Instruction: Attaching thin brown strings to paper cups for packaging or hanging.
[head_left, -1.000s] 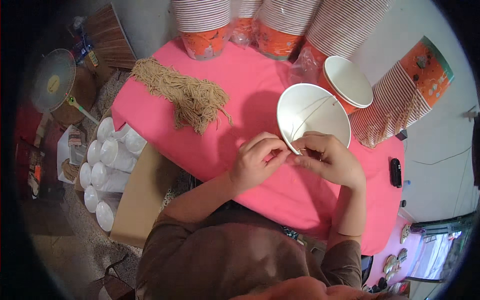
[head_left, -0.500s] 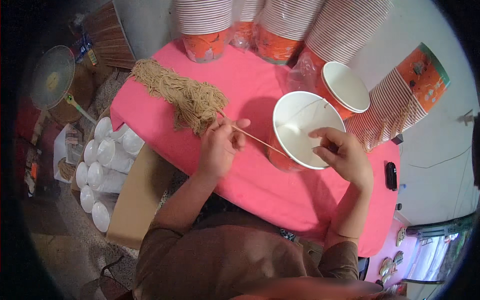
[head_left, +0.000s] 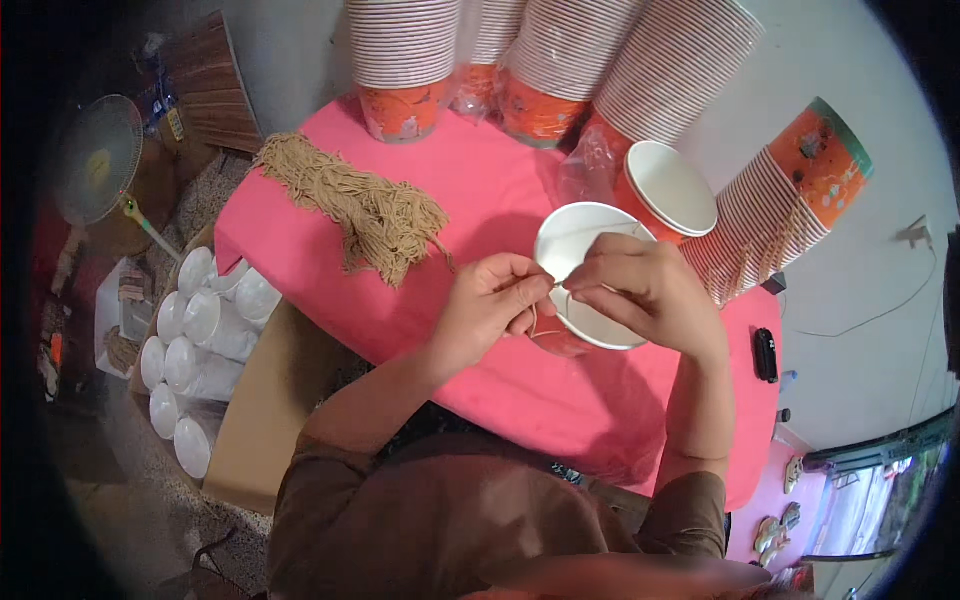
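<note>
A: What's in the grip?
B: The left hand pinches a thin tan cord between thumb and forefinger, at the left side of the round orange paper bucket with white lining. The right hand has its thumb and fingers drawn together just beside, over the bucket; I can't tell whether they clasp the cord too.
A: Inside that bucket?
B: White wall, partly hidden by the right hand, and a fine strand near the far rim.
A: Other containers?
B: Two nested white-lined buckets just behind, and a leaning orange-and-white bucket stack to the right. Leftward on the floor, a brown cardboard carton holds stacked white round containers.
A: Room?
B: Pink tablecloth shows between the bucket and the loose tan yarn bundle, and toward the near edge, which both forearms cross.
</note>
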